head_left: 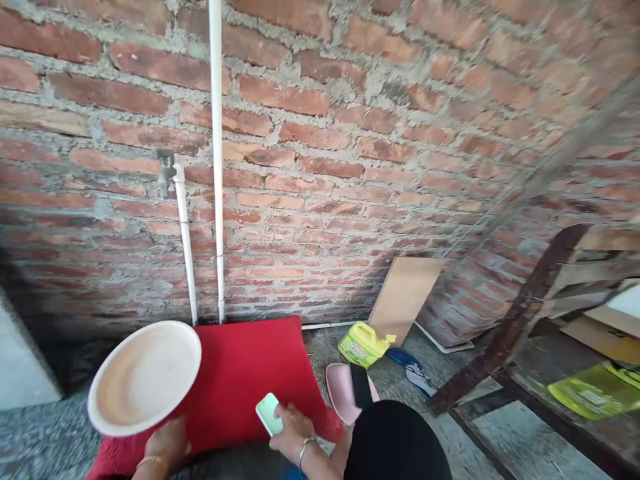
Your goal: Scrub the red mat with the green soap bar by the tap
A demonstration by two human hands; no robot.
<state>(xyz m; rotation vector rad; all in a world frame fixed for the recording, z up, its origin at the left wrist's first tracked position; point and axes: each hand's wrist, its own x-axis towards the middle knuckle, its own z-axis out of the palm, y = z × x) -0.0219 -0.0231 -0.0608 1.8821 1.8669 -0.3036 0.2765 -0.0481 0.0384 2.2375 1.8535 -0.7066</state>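
Observation:
A red mat (pixel 250 373) is spread over a low surface in front of me. My left hand (pixel 169 441) is closed on its near edge, fingers curled and partly hidden, just below a pale plastic basin (pixel 150 373). The basin stands tilted in view at the mat's left side. In my right hand (pixel 294 430) is a mint-green flat block with rounded corners (pixel 269 412), held over the mat; its exact kind is unclear. Bracelets show on both wrists.
Against the brick wall (pixel 320 167) run white pipes (pixel 217 167) and a tap (pixel 165 167). To the right are a yellow jug (pixel 364 343), a pink slipper (pixel 345 390), blue flip-flops (pixel 413 370), a leaning board (pixel 407 293) and a wooden chair (pixel 515 320). My dark-clad knee (pixel 397 443) is close by.

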